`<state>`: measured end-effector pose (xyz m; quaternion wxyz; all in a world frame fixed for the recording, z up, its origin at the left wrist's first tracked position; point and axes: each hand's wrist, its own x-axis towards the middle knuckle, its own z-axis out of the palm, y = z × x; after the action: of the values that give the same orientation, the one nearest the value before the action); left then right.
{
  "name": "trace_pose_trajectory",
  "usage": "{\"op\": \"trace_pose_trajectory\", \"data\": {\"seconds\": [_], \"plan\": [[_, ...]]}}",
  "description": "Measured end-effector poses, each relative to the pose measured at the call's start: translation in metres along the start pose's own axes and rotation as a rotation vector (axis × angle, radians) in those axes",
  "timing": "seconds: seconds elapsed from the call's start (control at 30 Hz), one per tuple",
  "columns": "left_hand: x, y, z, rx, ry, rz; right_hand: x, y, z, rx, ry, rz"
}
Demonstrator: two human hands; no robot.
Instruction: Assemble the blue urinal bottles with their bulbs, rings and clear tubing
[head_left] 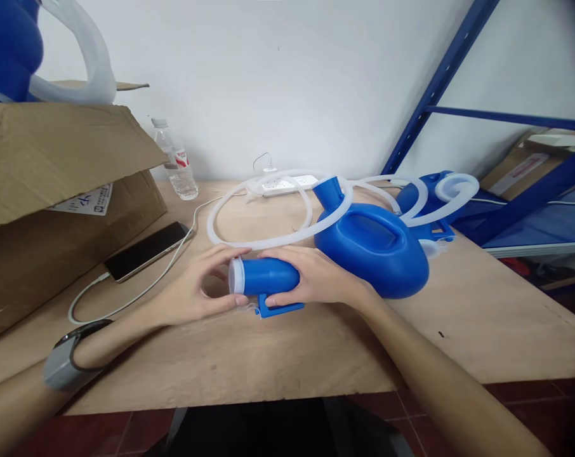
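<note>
A blue cylindrical piece [268, 277] with a small blue handle lies level above the front of the wooden table. My right hand [311, 277] wraps round its right end, thumb at the handle. At its left end is a translucent white cap [236, 277], with the fingertips and thumb of my left hand [197, 285] on its upper and lower edges. Behind my right hand a large blue jug [377, 247] with a moulded handle rests on its side. A looped white tube [263, 242] lies on the table behind both hands.
An open cardboard box [68, 165] stands at the left, near a phone [147, 251] on a white cable. Farther back are a water bottle [179, 166] and a power strip [290, 185]. Another blue jug [423, 197] sits back right, beside a blue metal rack [428, 95].
</note>
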<state>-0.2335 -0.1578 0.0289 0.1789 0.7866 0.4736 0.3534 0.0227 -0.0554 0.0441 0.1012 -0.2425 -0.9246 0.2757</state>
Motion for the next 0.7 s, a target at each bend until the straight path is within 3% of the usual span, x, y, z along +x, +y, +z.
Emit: {"op": "trace_pose_trajectory", "data": {"seconds": [0.27, 0.43, 0.57, 0.7], "plan": [[0.003, 0.004, 0.0, -0.192, 0.054, -0.248, 0.0, 0.002, 0.004, -0.087, 0.043, 0.014], [0.002, 0.009, 0.002, -0.216, 0.203, -0.357, 0.002, 0.01, 0.012, -0.021, 0.152, 0.041], [-0.001, 0.006, -0.006, -0.166, 0.201, -0.296, 0.004, 0.017, 0.016, -0.031, 0.248, 0.127], [-0.004, 0.001, -0.011, 0.141, 0.121, -0.105, 0.005, 0.021, 0.018, -0.027, 0.322, 0.182]]}}
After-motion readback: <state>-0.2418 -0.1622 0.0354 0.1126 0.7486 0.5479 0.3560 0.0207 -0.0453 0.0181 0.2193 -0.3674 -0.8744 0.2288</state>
